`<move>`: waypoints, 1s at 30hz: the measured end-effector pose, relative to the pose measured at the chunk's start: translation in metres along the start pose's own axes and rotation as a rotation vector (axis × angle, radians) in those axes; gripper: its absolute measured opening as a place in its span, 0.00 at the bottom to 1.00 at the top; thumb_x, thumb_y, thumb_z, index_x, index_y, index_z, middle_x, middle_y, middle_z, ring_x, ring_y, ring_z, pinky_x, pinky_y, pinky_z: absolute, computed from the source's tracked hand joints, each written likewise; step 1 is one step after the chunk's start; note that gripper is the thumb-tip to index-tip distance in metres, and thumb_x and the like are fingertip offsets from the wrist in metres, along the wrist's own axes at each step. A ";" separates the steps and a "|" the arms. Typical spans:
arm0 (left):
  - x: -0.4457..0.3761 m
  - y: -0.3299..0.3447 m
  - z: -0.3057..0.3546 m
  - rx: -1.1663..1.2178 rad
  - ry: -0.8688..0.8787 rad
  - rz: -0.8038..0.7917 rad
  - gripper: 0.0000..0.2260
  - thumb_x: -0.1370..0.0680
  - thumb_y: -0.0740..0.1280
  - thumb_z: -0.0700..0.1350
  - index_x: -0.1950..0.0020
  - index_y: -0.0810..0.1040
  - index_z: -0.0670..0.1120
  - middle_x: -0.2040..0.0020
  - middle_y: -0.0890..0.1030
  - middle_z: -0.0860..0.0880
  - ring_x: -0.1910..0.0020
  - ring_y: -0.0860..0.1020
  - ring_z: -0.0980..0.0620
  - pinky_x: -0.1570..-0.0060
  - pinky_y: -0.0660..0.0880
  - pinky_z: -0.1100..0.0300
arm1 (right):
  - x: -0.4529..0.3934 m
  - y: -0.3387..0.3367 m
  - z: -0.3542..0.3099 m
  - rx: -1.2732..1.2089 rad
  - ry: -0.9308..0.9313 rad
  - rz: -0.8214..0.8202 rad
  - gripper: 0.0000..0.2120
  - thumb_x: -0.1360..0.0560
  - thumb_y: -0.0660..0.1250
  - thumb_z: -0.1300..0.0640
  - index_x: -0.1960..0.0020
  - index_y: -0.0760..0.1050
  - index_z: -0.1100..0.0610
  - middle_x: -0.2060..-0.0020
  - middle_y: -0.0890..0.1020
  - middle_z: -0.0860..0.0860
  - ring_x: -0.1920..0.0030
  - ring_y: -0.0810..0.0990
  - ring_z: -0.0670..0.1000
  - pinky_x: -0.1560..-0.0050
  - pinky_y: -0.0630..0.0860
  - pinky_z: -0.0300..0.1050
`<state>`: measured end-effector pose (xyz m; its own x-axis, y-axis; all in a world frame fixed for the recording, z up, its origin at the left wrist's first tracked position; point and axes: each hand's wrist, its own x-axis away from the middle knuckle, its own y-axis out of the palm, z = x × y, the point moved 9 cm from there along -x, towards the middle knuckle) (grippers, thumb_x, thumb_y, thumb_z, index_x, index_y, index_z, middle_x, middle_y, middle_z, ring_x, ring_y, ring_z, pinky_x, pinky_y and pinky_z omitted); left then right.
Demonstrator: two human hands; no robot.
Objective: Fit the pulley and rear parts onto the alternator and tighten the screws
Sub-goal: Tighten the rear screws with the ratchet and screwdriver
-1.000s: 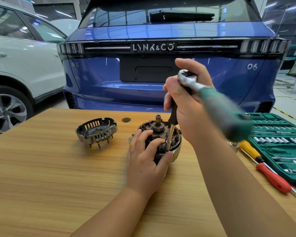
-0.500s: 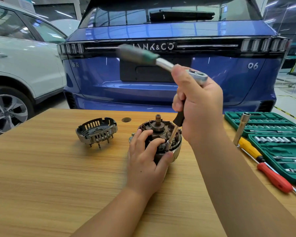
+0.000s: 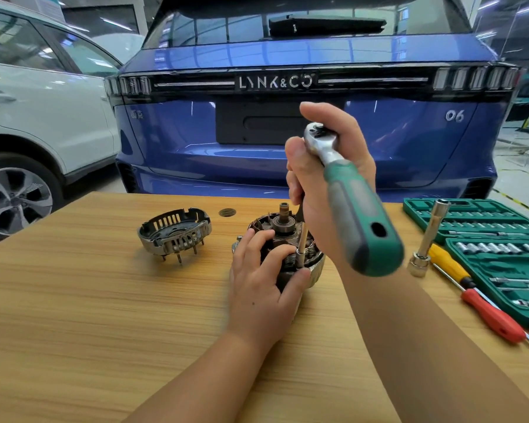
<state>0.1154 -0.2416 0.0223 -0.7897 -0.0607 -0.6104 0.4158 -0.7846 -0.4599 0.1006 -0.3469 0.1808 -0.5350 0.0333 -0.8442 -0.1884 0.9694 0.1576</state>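
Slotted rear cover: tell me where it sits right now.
In the head view the slotted rear cover stands alone on the wooden table, left of the alternator that the left hand holds, beside a small dark disc.

Two bare forearms and hands of one person show, entering from the bottom edge of the view. The left hand (image 3: 258, 288) and the right hand (image 3: 324, 190) wear no gloves, rings or watch as far as can be seen, and no sleeve reaches the visible part of either forearm. A small dark dot, possibly a mole, marks the back of the left hand, though the wide-angle view makes fine detail hard to judge.
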 end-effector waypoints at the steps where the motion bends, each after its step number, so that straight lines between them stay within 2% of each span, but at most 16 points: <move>1: 0.000 0.001 0.000 -0.010 0.005 -0.005 0.25 0.26 0.60 0.63 0.37 0.81 0.51 0.29 0.69 0.56 0.22 0.58 0.48 0.25 0.58 0.46 | 0.000 -0.001 0.000 0.016 0.011 0.010 0.13 0.19 0.65 0.65 0.40 0.73 0.49 0.63 0.72 0.52 0.69 0.67 0.60 0.69 0.69 0.47; 3: 0.000 0.001 0.000 -0.039 0.020 -0.006 0.24 0.25 0.60 0.63 0.37 0.80 0.52 0.27 0.67 0.56 0.21 0.53 0.53 0.24 0.55 0.48 | -0.001 -0.005 0.002 0.001 0.056 0.034 0.13 0.19 0.64 0.66 0.40 0.73 0.50 0.62 0.70 0.58 0.67 0.69 0.56 0.67 0.69 0.47; 5: 0.000 0.001 0.000 -0.044 0.019 0.001 0.24 0.25 0.60 0.63 0.39 0.81 0.52 0.27 0.68 0.53 0.21 0.53 0.52 0.24 0.55 0.47 | -0.001 -0.009 0.003 -0.022 0.097 0.049 0.13 0.19 0.62 0.68 0.41 0.71 0.52 0.63 0.69 0.60 0.70 0.68 0.53 0.71 0.67 0.48; 9: 0.001 0.000 0.001 -0.040 0.023 0.020 0.23 0.25 0.60 0.63 0.40 0.81 0.51 0.27 0.69 0.52 0.21 0.54 0.50 0.25 0.56 0.47 | -0.002 -0.013 0.002 0.028 0.117 0.072 0.13 0.18 0.61 0.67 0.40 0.69 0.52 0.64 0.70 0.61 0.71 0.66 0.57 0.73 0.66 0.53; 12: 0.001 0.001 0.001 -0.050 0.018 0.013 0.23 0.25 0.60 0.63 0.40 0.81 0.51 0.27 0.68 0.52 0.21 0.54 0.51 0.25 0.57 0.45 | -0.002 -0.009 -0.001 0.055 0.108 0.050 0.12 0.18 0.62 0.66 0.40 0.69 0.52 0.65 0.70 0.60 0.72 0.66 0.58 0.73 0.66 0.52; 15: 0.001 0.000 0.000 -0.070 0.026 0.015 0.23 0.25 0.60 0.63 0.39 0.81 0.52 0.27 0.69 0.51 0.21 0.54 0.51 0.26 0.59 0.43 | -0.001 -0.003 -0.005 0.039 0.096 0.012 0.11 0.18 0.61 0.66 0.41 0.69 0.52 0.66 0.68 0.58 0.72 0.63 0.63 0.74 0.67 0.48; 17: 0.002 0.000 0.001 -0.084 0.035 0.024 0.23 0.25 0.60 0.63 0.39 0.81 0.52 0.27 0.69 0.51 0.22 0.55 0.50 0.26 0.60 0.43 | -0.001 -0.004 -0.006 0.045 0.099 0.013 0.11 0.18 0.61 0.66 0.41 0.69 0.52 0.67 0.68 0.59 0.72 0.63 0.65 0.74 0.66 0.49; 21: 0.002 0.000 0.004 -0.116 0.044 0.028 0.23 0.24 0.60 0.64 0.38 0.82 0.52 0.27 0.70 0.50 0.22 0.57 0.48 0.26 0.59 0.46 | -0.002 -0.010 -0.008 0.078 0.095 0.041 0.11 0.18 0.61 0.66 0.41 0.70 0.52 0.67 0.69 0.60 0.73 0.66 0.57 0.74 0.66 0.49; 24: 0.002 0.000 0.004 -0.135 0.036 0.009 0.24 0.24 0.58 0.65 0.37 0.81 0.53 0.26 0.68 0.51 0.21 0.55 0.49 0.26 0.57 0.47 | -0.005 -0.014 -0.013 0.072 0.069 0.051 0.11 0.18 0.61 0.66 0.42 0.70 0.51 0.66 0.69 0.61 0.73 0.66 0.57 0.74 0.66 0.49; 28: 0.002 -0.002 0.006 -0.207 0.046 -0.019 0.25 0.24 0.57 0.65 0.33 0.78 0.56 0.25 0.68 0.51 0.22 0.56 0.48 0.28 0.63 0.43 | -0.005 -0.014 -0.018 0.072 0.047 0.053 0.11 0.18 0.62 0.67 0.42 0.70 0.52 0.67 0.68 0.63 0.73 0.64 0.63 0.74 0.65 0.50; 30: 0.004 -0.002 0.007 -0.321 0.064 -0.041 0.25 0.24 0.56 0.65 0.30 0.74 0.59 0.24 0.66 0.52 0.22 0.58 0.49 0.34 0.66 0.42 | -0.005 -0.014 -0.017 0.089 0.056 0.048 0.10 0.18 0.62 0.66 0.41 0.70 0.53 0.69 0.69 0.58 0.74 0.65 0.60 0.74 0.66 0.48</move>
<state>0.1083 -0.2443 0.0256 -0.7828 0.0140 -0.6221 0.5135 -0.5501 -0.6585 0.0916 -0.3650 0.1918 -0.5874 0.0688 -0.8064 -0.0892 0.9848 0.1490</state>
